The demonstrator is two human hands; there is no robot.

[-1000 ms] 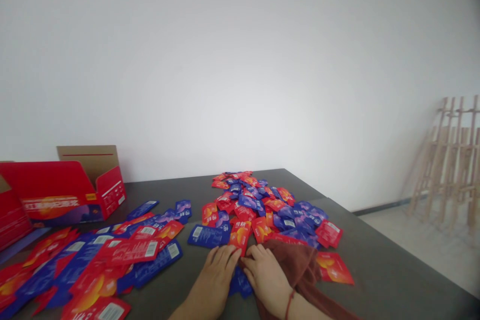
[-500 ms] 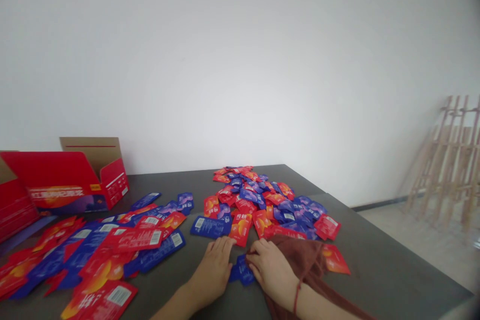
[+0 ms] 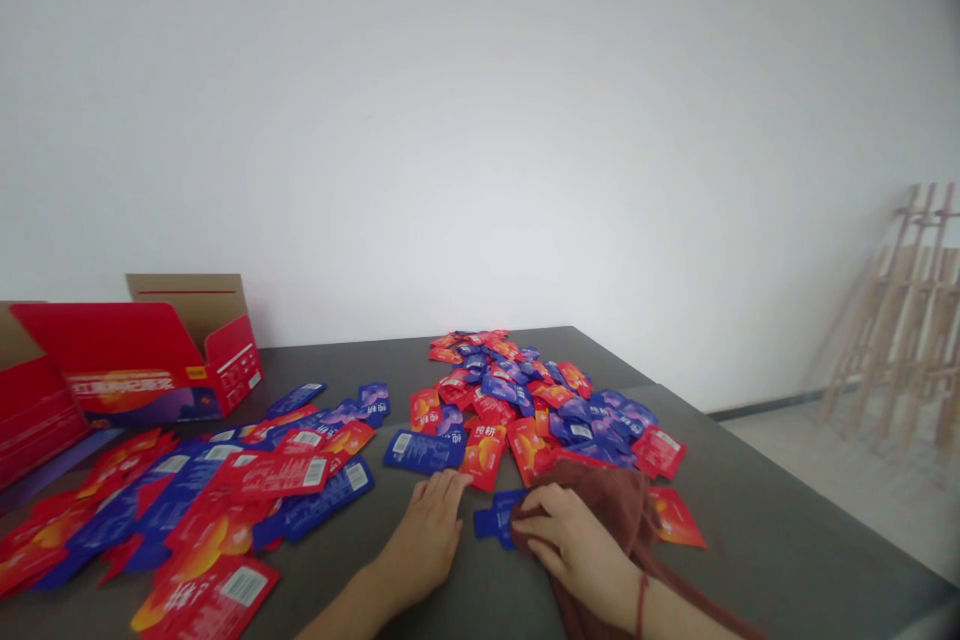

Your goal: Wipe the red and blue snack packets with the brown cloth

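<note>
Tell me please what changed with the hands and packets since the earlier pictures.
The right hand slid rightward with the brown towel. The blue packet turned sideways, touching its fingers. The left hand moved slightly left. The big packet pile and red box stayed.

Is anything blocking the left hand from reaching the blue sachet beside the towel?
Nothing visible does. Only bare tabletop lies between the left hand and the blue sachet. The sachet's right end meets the right hand and brown towel, but these are on its far side.
</note>
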